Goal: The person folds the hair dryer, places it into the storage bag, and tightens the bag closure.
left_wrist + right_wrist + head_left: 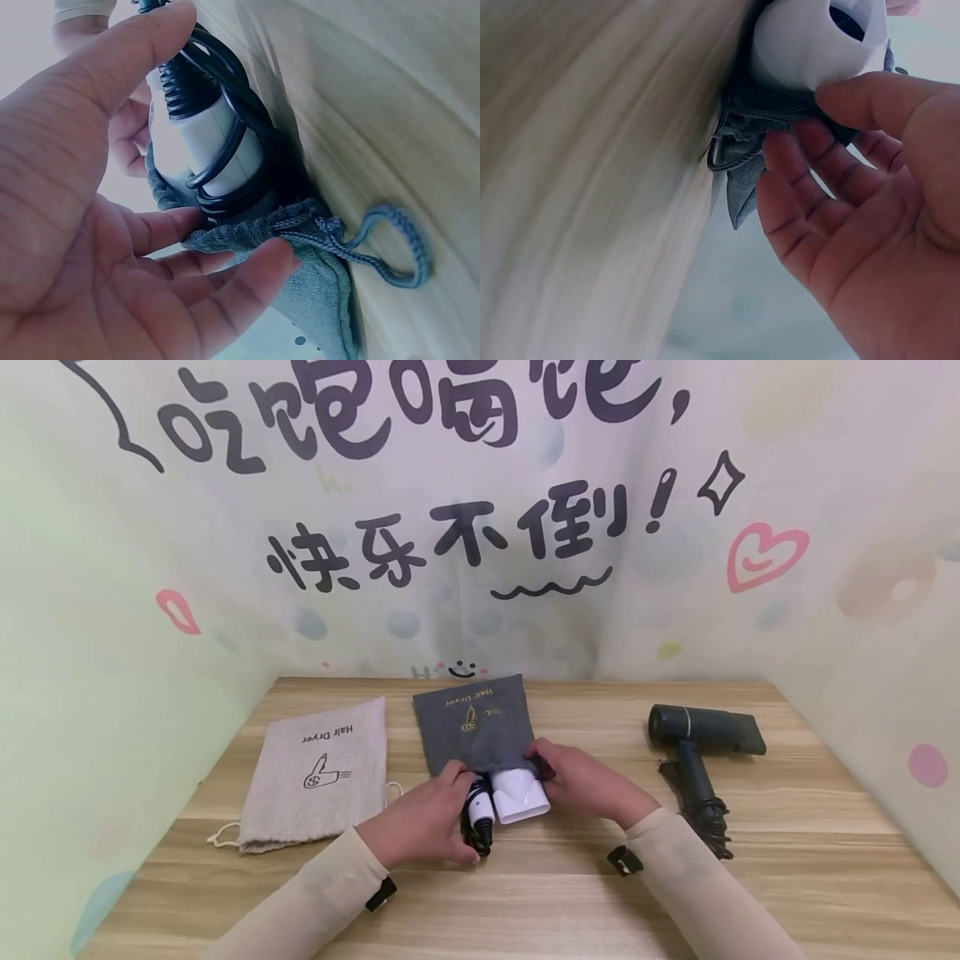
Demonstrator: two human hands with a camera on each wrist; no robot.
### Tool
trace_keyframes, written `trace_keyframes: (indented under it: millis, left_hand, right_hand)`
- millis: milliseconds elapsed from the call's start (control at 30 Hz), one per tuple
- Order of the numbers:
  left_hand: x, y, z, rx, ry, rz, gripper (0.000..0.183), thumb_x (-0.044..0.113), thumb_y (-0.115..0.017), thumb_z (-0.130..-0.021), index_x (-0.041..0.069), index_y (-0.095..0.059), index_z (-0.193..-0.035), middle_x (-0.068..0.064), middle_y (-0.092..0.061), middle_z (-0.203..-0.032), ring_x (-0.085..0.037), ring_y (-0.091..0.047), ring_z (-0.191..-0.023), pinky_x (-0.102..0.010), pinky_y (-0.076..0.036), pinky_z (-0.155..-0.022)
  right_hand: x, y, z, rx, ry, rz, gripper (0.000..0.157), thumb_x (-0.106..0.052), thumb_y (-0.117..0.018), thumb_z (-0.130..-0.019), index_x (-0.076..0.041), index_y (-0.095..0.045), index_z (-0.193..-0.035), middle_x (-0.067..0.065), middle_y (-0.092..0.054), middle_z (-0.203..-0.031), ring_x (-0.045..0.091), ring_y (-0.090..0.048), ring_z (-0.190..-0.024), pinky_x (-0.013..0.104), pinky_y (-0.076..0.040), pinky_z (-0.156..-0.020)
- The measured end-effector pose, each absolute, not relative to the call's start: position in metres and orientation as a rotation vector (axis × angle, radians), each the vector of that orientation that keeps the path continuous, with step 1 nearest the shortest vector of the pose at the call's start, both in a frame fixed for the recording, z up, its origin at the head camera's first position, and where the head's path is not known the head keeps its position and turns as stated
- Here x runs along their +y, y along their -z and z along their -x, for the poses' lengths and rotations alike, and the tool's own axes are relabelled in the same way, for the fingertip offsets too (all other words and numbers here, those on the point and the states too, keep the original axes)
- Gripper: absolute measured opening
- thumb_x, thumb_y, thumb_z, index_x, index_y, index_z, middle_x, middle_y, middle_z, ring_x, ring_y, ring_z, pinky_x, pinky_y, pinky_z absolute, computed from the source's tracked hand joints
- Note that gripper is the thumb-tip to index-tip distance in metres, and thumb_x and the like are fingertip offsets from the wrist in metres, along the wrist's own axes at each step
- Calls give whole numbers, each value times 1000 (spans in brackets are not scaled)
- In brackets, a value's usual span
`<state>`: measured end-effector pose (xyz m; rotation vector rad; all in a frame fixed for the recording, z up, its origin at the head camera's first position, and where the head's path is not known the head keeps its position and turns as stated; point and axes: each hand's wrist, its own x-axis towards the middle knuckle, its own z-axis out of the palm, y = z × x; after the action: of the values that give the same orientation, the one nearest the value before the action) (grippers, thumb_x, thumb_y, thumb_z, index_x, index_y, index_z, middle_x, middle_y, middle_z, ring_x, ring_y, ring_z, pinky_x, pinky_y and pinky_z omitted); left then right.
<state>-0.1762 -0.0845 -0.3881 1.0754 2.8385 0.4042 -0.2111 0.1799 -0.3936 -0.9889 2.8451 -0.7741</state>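
Note:
A white hair dryer (521,797) lies partly inside a dark grey drawstring bag (476,722), its wide nozzle and cord-wrapped handle (481,806) sticking out of the mouth. My left hand (423,818) is at the handle side. In the left wrist view its fingertips touch the bag's rim (255,229), and the thumb lies over the black cord (232,112). On the other side, my right hand (588,779) pinches the edge of the bag's mouth beside the nozzle (802,49), with the thumb close against the white plastic. The dryer's upper part is hidden in the bag.
To the left lies a beige drawstring bag (318,777) printed "Hair Dryer". A black hair dryer (701,731) with its cord round the handle rests at the right. Behind the wooden table (555,902) hangs a printed white cloth (637,627).

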Motion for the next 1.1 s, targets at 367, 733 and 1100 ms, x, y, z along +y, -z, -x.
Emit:
trace_keyframes:
  millis: [367, 733, 1100]
  left_hand:
    - [-82, 388, 173, 2872, -364, -1163, 91, 43, -88, -67, -5, -50, -134, -14, -46, -125, -19, -62, -88, -31, -53, -85]
    - [-81, 390, 170, 2896, -348, -1159, 88, 43, -87, -66, -3, -51, -132, -11, -47, -119, -14, -59, -77, -28, -54, -76]
    - [-78, 393, 170, 2938, -339, -1188, 88, 33, -87, -61, -5, -50, -130, -12, -47, -117, -12, -54, -67, -27, -53, -67]
  right_hand:
    - [178, 391, 210, 2875, 819, 918, 16, -2, -61, -92, -6, -60, -107, 3, -63, -91, 14, -57, -80, 35, -50, -73]
    - [173, 398, 204, 3071, 930, 891, 24, 10, -55, -84, -8, -68, -94, 4, -69, -91, 15, -61, -80, 36, -53, -72]
    - [176, 397, 205, 2875, 954, 872, 22, 8, -49, -86, -6, -56, -102, 4, -59, -83, 16, -54, -75, 34, -47, -68]
